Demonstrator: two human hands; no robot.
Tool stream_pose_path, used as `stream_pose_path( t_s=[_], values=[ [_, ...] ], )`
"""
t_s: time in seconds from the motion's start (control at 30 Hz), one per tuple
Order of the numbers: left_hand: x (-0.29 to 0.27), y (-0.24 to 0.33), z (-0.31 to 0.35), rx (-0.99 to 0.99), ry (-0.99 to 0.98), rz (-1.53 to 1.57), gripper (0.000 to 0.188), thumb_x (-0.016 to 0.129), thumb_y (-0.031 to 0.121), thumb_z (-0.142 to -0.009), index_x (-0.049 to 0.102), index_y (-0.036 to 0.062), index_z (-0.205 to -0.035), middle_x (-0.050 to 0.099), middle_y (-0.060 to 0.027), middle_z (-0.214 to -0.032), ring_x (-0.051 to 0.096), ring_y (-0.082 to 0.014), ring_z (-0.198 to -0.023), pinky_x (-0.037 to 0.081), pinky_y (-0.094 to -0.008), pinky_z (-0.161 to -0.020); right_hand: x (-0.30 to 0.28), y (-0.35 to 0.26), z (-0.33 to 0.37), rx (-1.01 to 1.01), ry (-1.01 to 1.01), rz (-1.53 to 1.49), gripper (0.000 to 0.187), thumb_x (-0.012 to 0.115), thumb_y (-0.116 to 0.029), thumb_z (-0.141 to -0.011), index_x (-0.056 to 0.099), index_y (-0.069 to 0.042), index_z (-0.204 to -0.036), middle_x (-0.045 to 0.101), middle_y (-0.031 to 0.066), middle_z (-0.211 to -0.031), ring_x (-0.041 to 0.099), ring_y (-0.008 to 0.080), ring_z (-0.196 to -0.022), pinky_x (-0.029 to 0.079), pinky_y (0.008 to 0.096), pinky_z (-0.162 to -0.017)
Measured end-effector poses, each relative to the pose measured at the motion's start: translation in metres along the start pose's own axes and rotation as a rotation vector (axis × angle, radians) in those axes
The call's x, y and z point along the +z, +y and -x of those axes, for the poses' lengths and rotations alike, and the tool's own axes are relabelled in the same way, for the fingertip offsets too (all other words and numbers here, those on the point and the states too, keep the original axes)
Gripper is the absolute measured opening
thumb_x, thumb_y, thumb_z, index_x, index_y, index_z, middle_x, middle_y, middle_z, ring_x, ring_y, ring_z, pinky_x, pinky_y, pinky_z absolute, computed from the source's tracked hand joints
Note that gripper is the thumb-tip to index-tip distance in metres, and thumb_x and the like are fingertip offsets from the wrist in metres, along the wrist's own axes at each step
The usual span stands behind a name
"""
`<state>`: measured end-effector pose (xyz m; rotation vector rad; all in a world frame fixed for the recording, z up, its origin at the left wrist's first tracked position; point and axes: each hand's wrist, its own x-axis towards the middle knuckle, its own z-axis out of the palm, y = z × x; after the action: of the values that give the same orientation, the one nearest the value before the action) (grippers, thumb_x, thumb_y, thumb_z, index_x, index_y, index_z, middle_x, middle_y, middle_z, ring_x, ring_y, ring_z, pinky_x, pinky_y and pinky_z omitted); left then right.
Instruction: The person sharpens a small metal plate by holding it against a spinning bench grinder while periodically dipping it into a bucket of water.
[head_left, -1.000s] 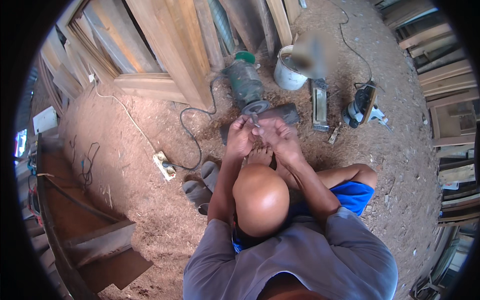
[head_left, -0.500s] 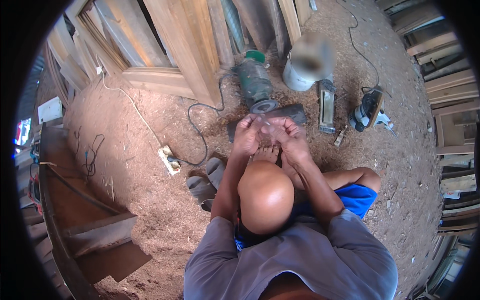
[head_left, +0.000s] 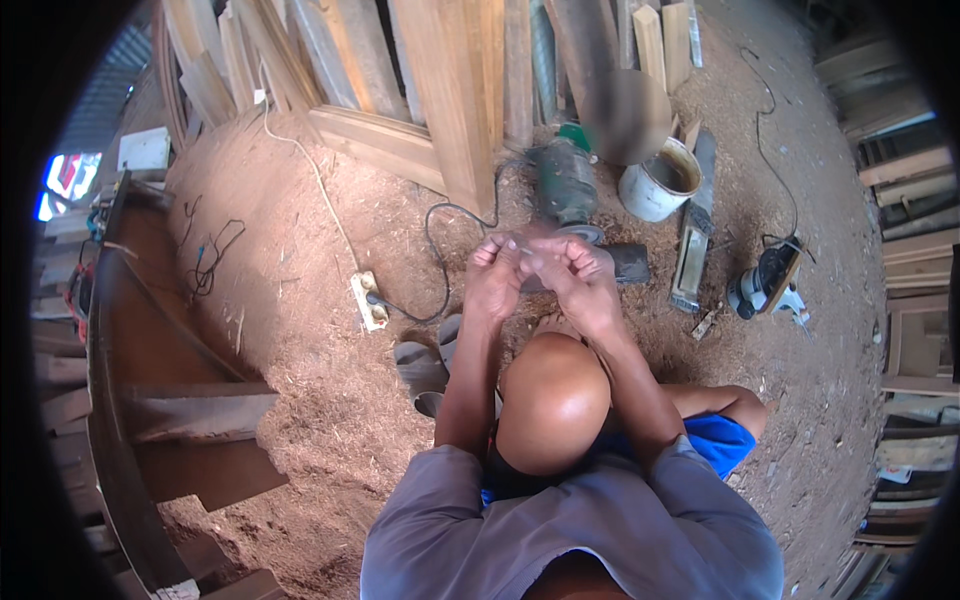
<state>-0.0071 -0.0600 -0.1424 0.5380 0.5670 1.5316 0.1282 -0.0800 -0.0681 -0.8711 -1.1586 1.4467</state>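
Observation:
My left hand [head_left: 492, 284] and my right hand [head_left: 586, 288] meet above my raised knee, thumbs and fingertips pinched close together. Something small and pale seems to sit between the fingertips, but it is too small and blurred to name. Just beyond my hands stands a green bench grinder [head_left: 566, 186], its grey grinding wheel [head_left: 580, 234] facing me close past the right fingers. A dark block [head_left: 630, 263] lies under the wheel, partly hidden by my hands. Whether the wheel turns, I cannot tell.
Right of the grinder are a white bucket [head_left: 650, 196], a long narrow wooden piece [head_left: 690, 262] and a corded power tool [head_left: 768, 284]. Left lie a power strip [head_left: 368, 302] and sandals [head_left: 421, 369]. Planks [head_left: 450, 100] lean behind; a wooden frame [head_left: 200, 410] stands far left.
The view has shifted, so the grinder, bucket and power strip appear farther right. Both hands remain together at the fingertips, with fingers slightly rearranged.

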Motion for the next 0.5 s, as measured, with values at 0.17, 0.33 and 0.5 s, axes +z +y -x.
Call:
stream_pose_path(
  t_s=[0.17, 0.33, 0.5],
  values=[
    [0.002, 0.010, 0.011, 0.025, 0.047, 0.019, 0.005, 0.058, 0.006, -0.092, 0.059, 0.0036, -0.096, 0.063, -0.0045, -0.084, 0.061, -0.0129, -0.071, 0.055, -0.0269, -0.063, 0.009, 0.003, 0.005, 0.004, 0.005, 0.071, 0.016, 0.065, -0.002, -0.086, 0.064, 0.004, -0.101, 0.066, 0.0029, -0.082, 0.056, 0.0040, -0.072, 0.047, 0.0192, -0.066],
    [-0.003, 0.008, 0.012, 0.033, 0.037, 0.011, 0.004, 0.058, 0.006, -0.092, 0.059, 0.0029, -0.096, 0.063, -0.0057, -0.085, 0.063, -0.0136, -0.072, 0.055, -0.0270, -0.063, 0.010, 0.005, 0.005, -0.023, 0.000, -0.013, 0.017, 0.066, -0.003, -0.086, 0.063, 0.005, -0.101, 0.067, 0.0046, -0.082, 0.057, 0.0045, -0.071, 0.048, 0.0201, -0.067],
    [-0.008, 0.002, 0.009, 0.019, 0.013, 0.044, 0.003, 0.057, 0.004, -0.092, 0.058, 0.0030, -0.095, 0.063, -0.0051, -0.086, 0.061, -0.0125, -0.073, 0.054, -0.0259, -0.064, 0.010, 0.001, 0.005, -0.005, 0.024, 0.011, 0.017, 0.065, -0.002, -0.086, 0.063, 0.005, -0.101, 0.067, 0.0044, -0.081, 0.057, 0.0043, -0.070, 0.048, 0.0198, -0.067]
  ],
)
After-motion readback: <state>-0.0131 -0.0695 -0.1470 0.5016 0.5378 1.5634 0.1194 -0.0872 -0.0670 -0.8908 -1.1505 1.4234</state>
